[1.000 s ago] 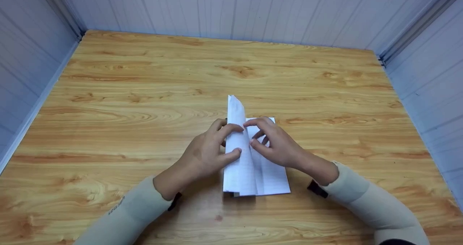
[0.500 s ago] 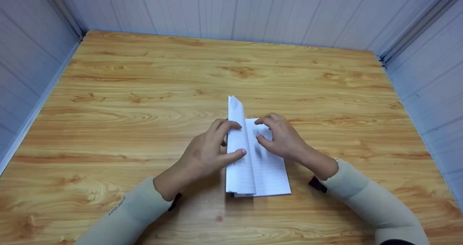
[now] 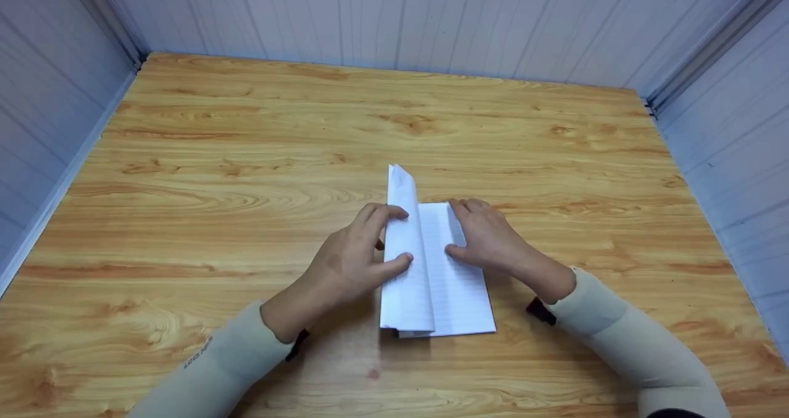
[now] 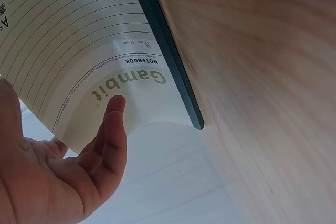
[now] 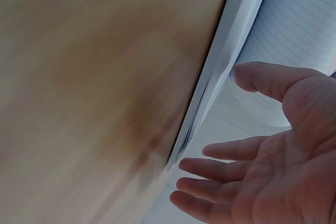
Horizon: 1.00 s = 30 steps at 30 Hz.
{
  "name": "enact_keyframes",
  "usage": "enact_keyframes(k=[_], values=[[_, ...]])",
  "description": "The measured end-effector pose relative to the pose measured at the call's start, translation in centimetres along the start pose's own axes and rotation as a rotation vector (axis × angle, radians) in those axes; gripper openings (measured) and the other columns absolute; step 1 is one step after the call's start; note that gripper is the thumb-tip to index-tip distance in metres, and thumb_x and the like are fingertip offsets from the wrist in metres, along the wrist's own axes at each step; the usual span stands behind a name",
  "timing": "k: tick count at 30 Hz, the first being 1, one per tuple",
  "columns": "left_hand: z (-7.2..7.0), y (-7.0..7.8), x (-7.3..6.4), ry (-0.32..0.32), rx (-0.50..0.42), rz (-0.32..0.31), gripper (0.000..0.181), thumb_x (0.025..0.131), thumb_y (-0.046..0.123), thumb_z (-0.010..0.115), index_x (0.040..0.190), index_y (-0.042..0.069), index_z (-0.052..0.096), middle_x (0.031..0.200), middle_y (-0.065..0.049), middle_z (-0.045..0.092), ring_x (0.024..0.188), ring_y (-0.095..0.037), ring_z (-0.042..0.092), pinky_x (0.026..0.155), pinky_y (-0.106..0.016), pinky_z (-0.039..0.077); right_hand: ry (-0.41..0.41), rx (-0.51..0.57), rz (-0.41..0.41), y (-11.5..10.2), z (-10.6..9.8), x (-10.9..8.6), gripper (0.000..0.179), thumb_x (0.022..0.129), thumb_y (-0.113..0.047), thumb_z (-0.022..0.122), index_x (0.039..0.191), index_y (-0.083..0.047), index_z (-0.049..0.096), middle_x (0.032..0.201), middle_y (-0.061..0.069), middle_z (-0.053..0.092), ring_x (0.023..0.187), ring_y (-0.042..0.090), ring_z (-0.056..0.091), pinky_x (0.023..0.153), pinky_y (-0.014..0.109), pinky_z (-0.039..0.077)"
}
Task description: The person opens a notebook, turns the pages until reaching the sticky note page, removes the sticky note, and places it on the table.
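An open notebook [image 3: 459,304] with lined white pages lies on the table in the head view. My left hand [image 3: 350,254] holds its raised left part, with the thumb on the inner page and other fingers behind. The left wrist view shows the notebook's printed cover [image 4: 100,51], marked "Gambit" and "NOTEBOOK", and a dark green spine edge [image 4: 173,61]. My right hand [image 3: 492,236] is at the right page's outer edge. In the right wrist view its thumb [image 5: 262,78] touches the page edge [image 5: 210,95], while the other fingers extend fairly straight beside it.
The wood-grain table [image 3: 246,128] spreads around the notebook. White panelled walls [image 3: 394,20] stand along its back and both sides. Pale sleeves [image 3: 234,347] cover both forearms, with a small black piece at each wrist.
The right hand has let go of the standing pages and moved right to the outer edge; a leaf has settled onto the right side. The left hand has stayed nearly in place.
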<state>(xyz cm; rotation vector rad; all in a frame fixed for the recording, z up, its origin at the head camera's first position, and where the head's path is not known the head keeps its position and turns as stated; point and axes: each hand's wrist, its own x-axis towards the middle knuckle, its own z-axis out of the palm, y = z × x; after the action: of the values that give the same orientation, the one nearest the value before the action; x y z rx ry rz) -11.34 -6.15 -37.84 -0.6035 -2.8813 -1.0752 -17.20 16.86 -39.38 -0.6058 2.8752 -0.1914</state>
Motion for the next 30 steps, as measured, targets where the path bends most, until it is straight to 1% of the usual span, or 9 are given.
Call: enact_keyframes(k=[2, 5, 8, 13, 18, 21, 23, 28, 30], values=[[0.00, -0.01, -0.02, 0.006, 0.000, 0.000, 0.051, 0.076, 0.048, 0.054, 0.120, 0.030, 0.036, 0.113, 0.016, 0.041, 0.076, 0.003, 0.052, 0.059, -0.016, 0.042, -0.028, -0.003, 0.015, 0.00, 0.03, -0.01, 0.079, 0.073, -0.041, 0.063, 0.133, -0.001, 0.031, 0.131, 0.020, 0.039, 0.125, 0.035, 0.031, 0.097, 0.051, 0.030], [-0.02, 0.00, 0.00, 0.009, 0.003, 0.003, 0.050, 0.076, 0.044, 0.054, 0.121, 0.029, 0.036, 0.111, 0.016, 0.042, 0.074, 0.003, 0.052, 0.057, -0.015, 0.041, -0.055, 0.004, 0.036, -0.02, 0.08, 0.01, 0.081, 0.073, -0.041, 0.063, 0.135, -0.001, 0.029, 0.134, 0.020, 0.036, 0.127, 0.035, 0.027, 0.098, 0.052, 0.027], [-0.02, 0.01, 0.03, 0.012, 0.002, 0.006, 0.050, 0.076, 0.041, 0.053, 0.121, 0.029, 0.035, 0.109, 0.016, 0.042, 0.074, 0.002, 0.052, 0.056, -0.016, 0.041, -0.062, 0.008, 0.041, 0.01, 0.15, 0.04, 0.083, 0.073, -0.041, 0.063, 0.135, 0.000, 0.027, 0.135, 0.020, 0.034, 0.129, 0.036, 0.025, 0.099, 0.052, 0.026], [-0.12, 0.11, 0.03, 0.021, -0.025, 0.007, 0.050, 0.076, 0.038, 0.053, 0.122, 0.028, 0.035, 0.105, 0.016, 0.044, 0.075, 0.000, 0.053, 0.058, -0.017, 0.042, -0.056, 0.018, 0.021, 0.10, 0.18, -0.01, 0.084, 0.073, -0.040, 0.064, 0.135, 0.003, 0.025, 0.136, 0.020, 0.033, 0.129, 0.035, 0.024, 0.098, 0.053, 0.027], [-0.21, 0.11, 0.06, 0.021, -0.023, 0.003, 0.049, 0.077, 0.038, 0.052, 0.122, 0.028, 0.035, 0.099, 0.015, 0.045, 0.075, 0.001, 0.053, 0.058, -0.016, 0.042, -0.064, 0.020, 0.002, 0.06, 0.15, -0.05, 0.085, 0.074, -0.039, 0.064, 0.135, 0.005, 0.024, 0.135, 0.023, 0.033, 0.128, 0.037, 0.025, 0.101, 0.049, 0.025], [-0.28, 0.05, 0.06, -0.002, -0.022, -0.004, 0.049, 0.078, 0.039, 0.050, 0.123, 0.027, 0.034, 0.098, 0.013, 0.045, 0.076, 0.000, 0.053, 0.058, -0.017, 0.042, -0.075, 0.023, 0.001, -0.02, 0.14, -0.07, 0.085, 0.074, -0.038, 0.064, 0.135, 0.005, 0.022, 0.135, 0.024, 0.033, 0.128, 0.036, 0.025, 0.102, 0.046, 0.024], [-0.25, 0.05, 0.05, 0.004, -0.019, -0.011, 0.049, 0.078, 0.039, 0.050, 0.123, 0.027, 0.034, 0.098, 0.013, 0.045, 0.076, 0.000, 0.053, 0.057, -0.018, 0.042, -0.079, 0.027, 0.006, -0.07, 0.15, -0.06, 0.086, 0.074, -0.038, 0.064, 0.136, 0.005, 0.022, 0.136, 0.023, 0.032, 0.128, 0.035, 0.025, 0.103, 0.045, 0.024], [-0.13, 0.19, 0.16, 0.058, 0.011, -0.032, 0.047, 0.076, 0.040, 0.052, 0.119, 0.030, 0.039, 0.109, 0.016, 0.045, 0.076, 0.001, 0.052, 0.057, -0.017, 0.041, -0.063, 0.039, 0.014, -0.12, 0.07, -0.10, 0.085, 0.073, -0.035, 0.066, 0.135, 0.004, 0.023, 0.135, 0.022, 0.034, 0.127, 0.034, 0.029, 0.101, 0.045, 0.027], [-0.16, 0.23, 0.23, 0.064, 0.019, -0.044, 0.046, 0.075, 0.041, 0.052, 0.118, 0.031, 0.040, 0.112, 0.016, 0.044, 0.076, 0.001, 0.052, 0.058, -0.018, 0.042, -0.052, 0.043, 0.018, -0.16, -0.01, -0.12, 0.084, 0.072, -0.035, 0.067, 0.135, 0.003, 0.025, 0.133, 0.022, 0.037, 0.125, 0.034, 0.033, 0.100, 0.045, 0.029]])
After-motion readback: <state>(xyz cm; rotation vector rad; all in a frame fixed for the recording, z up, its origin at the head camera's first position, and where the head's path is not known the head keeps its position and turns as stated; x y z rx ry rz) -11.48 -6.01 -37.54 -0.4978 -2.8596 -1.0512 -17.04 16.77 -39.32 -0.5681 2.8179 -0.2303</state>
